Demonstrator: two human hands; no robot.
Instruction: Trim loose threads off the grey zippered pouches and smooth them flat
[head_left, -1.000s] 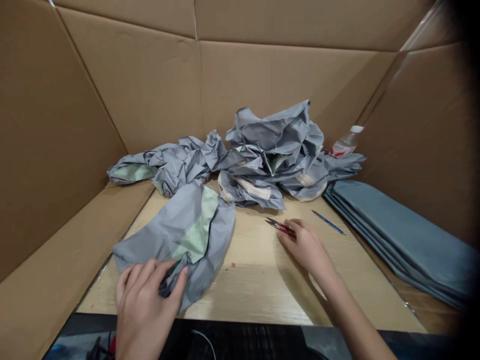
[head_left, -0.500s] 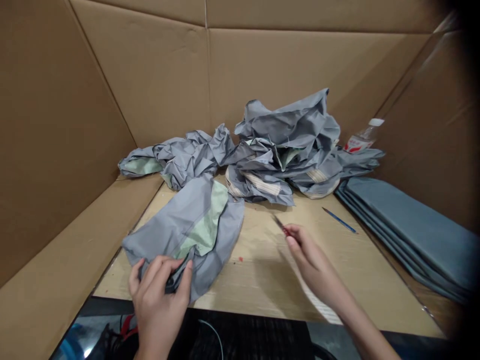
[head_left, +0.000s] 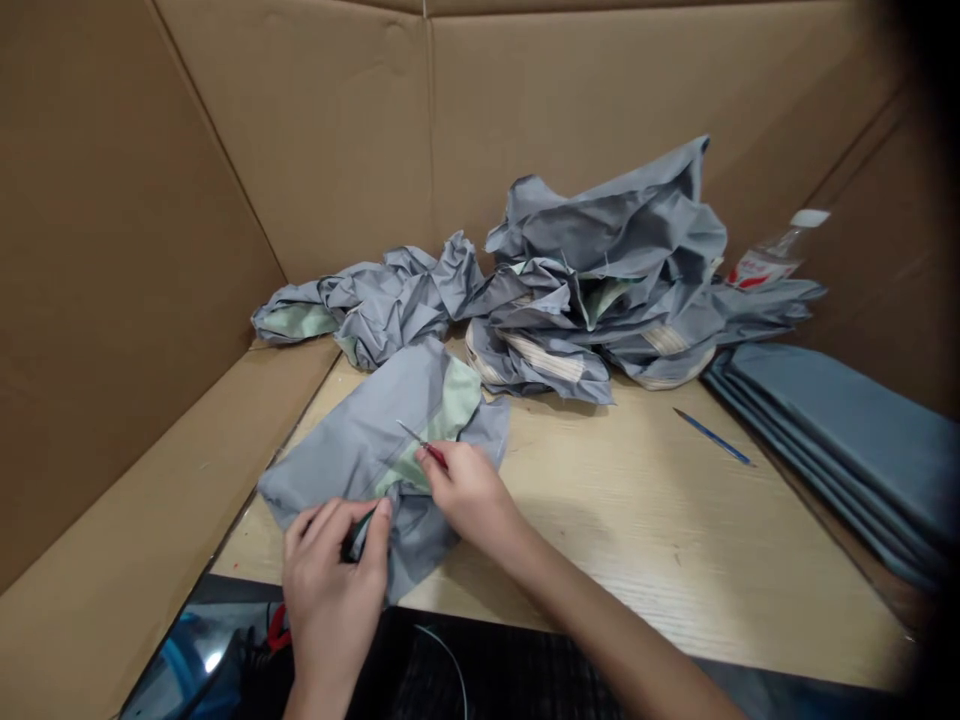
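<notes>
A grey fabric piece (head_left: 352, 420) with a pale green panel (head_left: 454, 395) lies at the front left of the table. My left hand (head_left: 334, 570) pinches a fold of it between thumb and fingers near the table's front edge. Something dark shows under those fingers, too small to make out. Over the green panel, my right hand (head_left: 476, 500) grips a small red-handled tool (head_left: 435, 455) with a thin metal tip. The tip points up and left, above the fabric; whether it touches, I cannot tell.
Crumpled grey fabric pieces (head_left: 409, 300) are heaped along the back, with a larger pile (head_left: 622, 240) right of centre. A plastic bottle (head_left: 769, 262) leans behind it. A blue pencil (head_left: 712, 437) lies beside folded dark fabric (head_left: 847, 430). Cardboard walls (head_left: 600, 90) enclose the table (head_left: 630, 540).
My right hand has swung left with the red-handled tool, from over bare table to over the fabric. My left hand keeps its pinch. The whole view has shifted slightly.
</notes>
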